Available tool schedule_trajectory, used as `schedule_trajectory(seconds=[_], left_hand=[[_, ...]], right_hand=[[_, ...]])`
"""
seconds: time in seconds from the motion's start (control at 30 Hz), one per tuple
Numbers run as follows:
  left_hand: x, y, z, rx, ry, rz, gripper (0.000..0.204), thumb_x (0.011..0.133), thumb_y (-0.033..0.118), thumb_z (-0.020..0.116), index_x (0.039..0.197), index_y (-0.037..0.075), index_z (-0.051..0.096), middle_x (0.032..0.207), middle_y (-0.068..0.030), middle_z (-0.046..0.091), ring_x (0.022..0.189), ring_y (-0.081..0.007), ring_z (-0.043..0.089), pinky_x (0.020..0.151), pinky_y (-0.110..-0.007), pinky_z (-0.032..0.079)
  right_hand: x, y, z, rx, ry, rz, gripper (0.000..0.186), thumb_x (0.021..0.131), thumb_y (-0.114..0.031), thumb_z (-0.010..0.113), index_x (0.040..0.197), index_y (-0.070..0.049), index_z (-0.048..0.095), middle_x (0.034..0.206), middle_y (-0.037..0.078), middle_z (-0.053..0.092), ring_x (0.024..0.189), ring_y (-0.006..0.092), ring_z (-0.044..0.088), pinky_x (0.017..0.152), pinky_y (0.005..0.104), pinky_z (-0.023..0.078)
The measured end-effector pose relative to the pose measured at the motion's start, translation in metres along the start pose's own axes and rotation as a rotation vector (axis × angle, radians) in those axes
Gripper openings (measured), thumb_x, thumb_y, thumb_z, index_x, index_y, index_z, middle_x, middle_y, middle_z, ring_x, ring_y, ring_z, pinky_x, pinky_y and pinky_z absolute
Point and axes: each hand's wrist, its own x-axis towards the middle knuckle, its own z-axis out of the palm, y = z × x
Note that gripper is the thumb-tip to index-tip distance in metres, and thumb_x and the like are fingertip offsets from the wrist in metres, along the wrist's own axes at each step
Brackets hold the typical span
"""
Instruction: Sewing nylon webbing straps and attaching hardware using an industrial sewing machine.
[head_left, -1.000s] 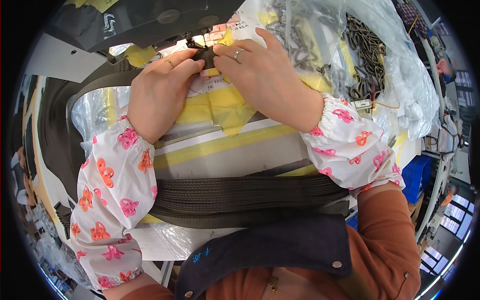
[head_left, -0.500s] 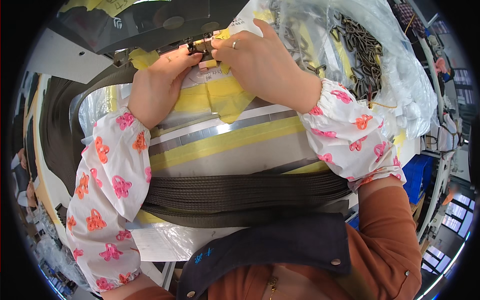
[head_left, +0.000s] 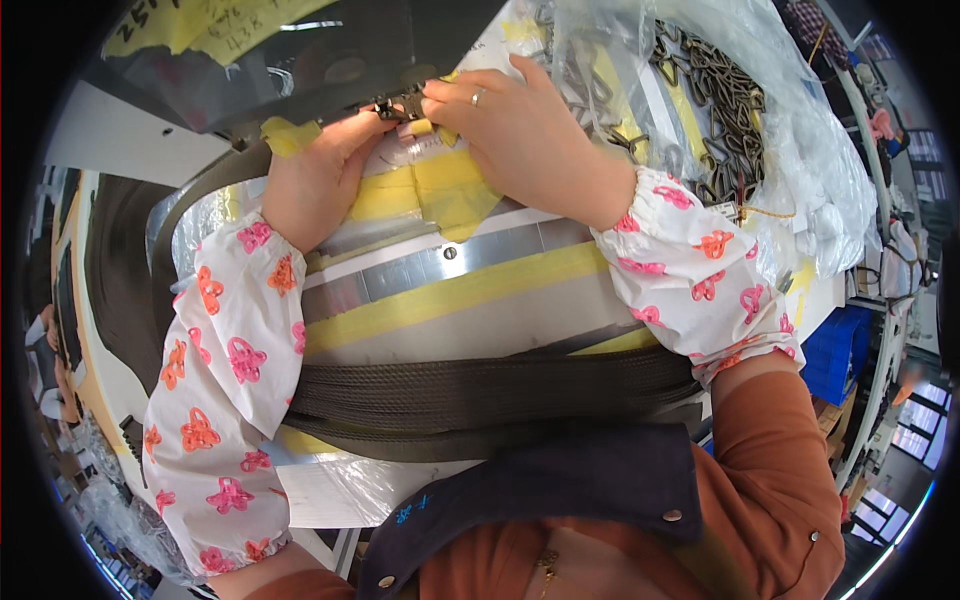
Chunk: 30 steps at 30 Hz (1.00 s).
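Observation:
My left hand has its fingers closed at the small dark webbing piece under the sewing machine. My right hand, ring on one finger, pinches at the same piece from the right; the fingertips are partly hidden by the machine's parts. Yellow tape patches cover the bed just below my hands. A long dark webbing bundle lies across the near side, with more webbing at the left.
A clear bag of dark metal triangular rings lies at the right, beside a blue bin at the table's side. A metal strip crosses the bed. Part of another person shows at the far left edge.
Both hands sit higher in the view, and the webbing piece between them is more hidden at the machine. The machine's head fills more of the upper view.

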Motion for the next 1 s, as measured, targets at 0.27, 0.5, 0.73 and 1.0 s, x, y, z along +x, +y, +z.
schedule_trajectory(seconds=[0.27, 0.5, 0.73, 1.0], left_hand=[[-0.003, 0.014, -0.004, 0.043, -0.071, -0.122, 0.022, 0.086, 0.008, 0.052, 0.107, 0.01, 0.058, 0.096, -0.0094, 0.062, 0.083, -0.0272, 0.061, 0.07, -0.031, 0.049], [-0.004, 0.029, -0.012, 0.276, -0.026, 0.227, 0.015, 0.075, 0.004, 0.059, 0.089, 0.005, 0.059, 0.112, -0.0055, 0.057, 0.093, -0.0262, 0.058, 0.073, -0.033, 0.05], [-0.005, 0.024, -0.013, 0.343, -0.094, 0.353, 0.01, 0.073, 0.012, 0.059, 0.081, 0.008, 0.054, 0.108, -0.0001, 0.058, 0.099, -0.0213, 0.055, 0.072, -0.032, 0.051], [-0.003, 0.024, -0.012, 0.267, -0.052, 0.304, 0.011, 0.071, 0.007, 0.061, 0.081, 0.007, 0.055, 0.1, -0.0008, 0.061, 0.096, -0.0224, 0.057, 0.071, -0.032, 0.051]], right_hand=[[-0.001, -0.001, 0.001, 0.107, 0.032, 0.0, 0.027, 0.072, -0.006, 0.055, 0.099, -0.009, 0.06, 0.112, 0.003, 0.058, 0.104, 0.0206, 0.052, 0.094, 0.0458, 0.033], [-0.004, -0.018, -0.016, 0.112, 0.016, -0.009, 0.025, 0.068, -0.005, 0.06, 0.093, -0.008, 0.063, 0.103, 0.002, 0.061, 0.098, 0.018, 0.054, 0.095, 0.0443, 0.036], [-0.004, -0.021, -0.016, 0.029, 0.01, -0.05, 0.023, 0.068, -0.007, 0.061, 0.09, -0.008, 0.066, 0.1, 0.001, 0.064, 0.096, 0.0163, 0.057, 0.095, 0.0442, 0.036], [-0.003, -0.017, -0.015, 0.032, -0.004, -0.043, 0.026, 0.068, -0.007, 0.061, 0.093, -0.009, 0.065, 0.104, 0.0, 0.063, 0.099, 0.0159, 0.055, 0.096, 0.0468, 0.034]])
